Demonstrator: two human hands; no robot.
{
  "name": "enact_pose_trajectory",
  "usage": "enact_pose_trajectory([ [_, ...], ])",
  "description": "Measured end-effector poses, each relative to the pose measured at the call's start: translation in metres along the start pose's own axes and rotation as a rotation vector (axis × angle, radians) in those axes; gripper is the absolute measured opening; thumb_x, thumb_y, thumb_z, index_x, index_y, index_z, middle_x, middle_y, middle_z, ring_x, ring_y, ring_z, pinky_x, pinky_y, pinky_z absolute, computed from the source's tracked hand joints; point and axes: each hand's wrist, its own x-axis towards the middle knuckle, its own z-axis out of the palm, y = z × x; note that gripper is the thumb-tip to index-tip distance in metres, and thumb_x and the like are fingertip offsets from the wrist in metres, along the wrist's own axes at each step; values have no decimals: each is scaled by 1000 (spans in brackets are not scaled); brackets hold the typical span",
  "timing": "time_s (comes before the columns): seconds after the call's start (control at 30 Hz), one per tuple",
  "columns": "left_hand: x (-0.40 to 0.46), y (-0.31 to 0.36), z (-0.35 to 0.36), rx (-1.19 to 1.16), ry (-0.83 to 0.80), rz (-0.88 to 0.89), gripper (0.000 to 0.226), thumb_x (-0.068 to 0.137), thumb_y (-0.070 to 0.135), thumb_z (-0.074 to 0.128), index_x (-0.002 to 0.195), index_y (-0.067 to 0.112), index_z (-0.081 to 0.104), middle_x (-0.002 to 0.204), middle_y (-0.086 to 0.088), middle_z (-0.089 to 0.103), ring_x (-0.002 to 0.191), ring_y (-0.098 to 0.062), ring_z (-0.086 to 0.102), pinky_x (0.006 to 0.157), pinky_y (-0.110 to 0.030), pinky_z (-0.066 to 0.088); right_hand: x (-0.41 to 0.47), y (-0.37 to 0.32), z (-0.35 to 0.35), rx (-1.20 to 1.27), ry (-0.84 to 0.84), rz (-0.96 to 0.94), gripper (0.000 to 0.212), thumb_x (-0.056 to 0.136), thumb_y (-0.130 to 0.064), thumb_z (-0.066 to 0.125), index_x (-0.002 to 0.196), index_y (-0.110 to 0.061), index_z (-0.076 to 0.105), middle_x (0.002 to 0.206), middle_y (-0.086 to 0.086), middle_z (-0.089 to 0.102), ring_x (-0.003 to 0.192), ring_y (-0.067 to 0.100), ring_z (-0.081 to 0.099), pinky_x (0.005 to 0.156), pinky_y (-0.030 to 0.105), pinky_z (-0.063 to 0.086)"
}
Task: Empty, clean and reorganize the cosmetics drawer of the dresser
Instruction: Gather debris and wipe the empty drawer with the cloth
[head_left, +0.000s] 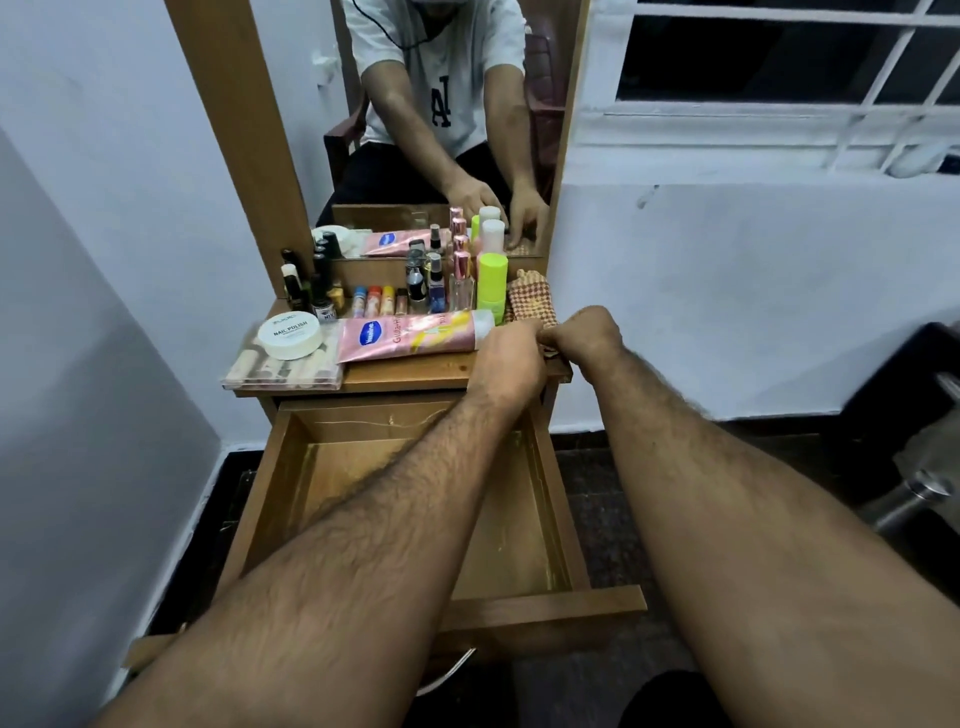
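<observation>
The wooden drawer (545, 605) stands pulled out below the dresser top (405, 371), and its inside holds nothing. Cosmetics crowd the top: a pink lotion tube (410, 335), a white nail polish tub (290, 336) on a clear flat pack (283, 371), small bottles (322, 296), lip balms (374, 300), perfume bottles (460, 280) and a neon green bottle (492, 283). A checked cloth (530, 299) lies at the top's right side. My left hand (511, 358) and my right hand (589, 332) meet at the cloth's near end, fingers curled on it.
A mirror (441, 130) rises behind the dresser top and reflects a person in a white shirt. A white wall stands close on the left. A barred window (779, 52) is at the upper right. Dark objects and a metal flask (914, 499) sit on the floor at right.
</observation>
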Motion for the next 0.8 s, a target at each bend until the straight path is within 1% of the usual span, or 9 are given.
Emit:
enact_pose_trajectory([
  [0.1, -2, -1, 2, -12, -1, -20, 30, 94, 6, 51, 120, 12, 65, 115, -10, 68, 106, -27, 62, 92, -38, 52, 3, 0, -2, 56, -22, 63, 38, 74, -13, 80, 60, -8, 45, 61, 5, 47, 64, 23, 53, 45, 27, 31],
  [0.2, -7, 5, -2, -66, 11, -29, 32, 96, 9, 51, 126, 11, 62, 122, -11, 66, 112, -28, 60, 98, -38, 49, -6, 1, -6, 94, 1, 48, 32, 74, -9, 75, 61, -9, 46, 62, 5, 47, 61, 23, 50, 47, 27, 33],
  [0.3, -20, 10, -8, -145, 1, -60, 36, 97, 14, 53, 132, 12, 59, 130, -9, 63, 119, -25, 57, 103, -34, 45, -24, 7, -16, 269, 37, 46, 25, 75, -6, 69, 64, -11, 48, 68, 7, 53, 66, 26, 53, 50, 30, 38],
  [0.47, -58, 12, -20, -311, 33, -205, 38, 97, 29, 57, 130, 11, 62, 125, -5, 66, 114, -22, 60, 93, -26, 44, -85, 13, -43, 489, -15, -13, 23, 84, -2, 67, 73, -13, 50, 77, 4, 60, 68, 17, 56, 55, 29, 44],
  [0.53, -79, 10, -27, -472, 52, -299, 43, 95, 40, 56, 125, 10, 65, 117, -6, 69, 108, -24, 63, 96, -36, 51, -117, 14, -53, 551, -68, -32, 17, 87, -3, 66, 82, -13, 53, 86, 5, 64, 74, 15, 60, 58, 28, 47],
  [0.6, -103, 10, -35, -728, 24, -412, 48, 96, 48, 54, 118, 7, 65, 106, -6, 71, 100, -25, 68, 85, -44, 59, -147, 15, -62, 633, -131, -57, 17, 89, -2, 65, 87, -14, 53, 86, 3, 66, 71, 11, 63, 54, 25, 50],
  [0.7, -147, 16, -55, -996, -25, -527, 49, 97, 55, 48, 103, 10, 66, 93, -3, 72, 84, -17, 68, 68, -31, 57, -197, 17, -72, 784, -245, -119, 23, 89, 4, 63, 87, -16, 53, 75, -3, 69, 57, 3, 65, 47, 20, 50],
  [0.73, -159, 16, -59, -1060, -31, -557, 51, 95, 59, 48, 100, 12, 67, 90, -3, 73, 80, -16, 67, 67, -31, 54, -211, 19, -74, 808, -286, -142, 24, 89, 6, 63, 86, -16, 53, 72, -5, 70, 57, 3, 66, 48, 20, 51],
  [0.8, -187, 12, -72, -1224, -30, -570, 52, 93, 61, 50, 100, 13, 68, 92, -5, 75, 82, -16, 68, 72, -34, 54, -243, 23, -75, 821, -355, -189, 25, 88, 8, 63, 86, -15, 55, 69, -5, 72, 60, 6, 66, 53, 22, 54],
])
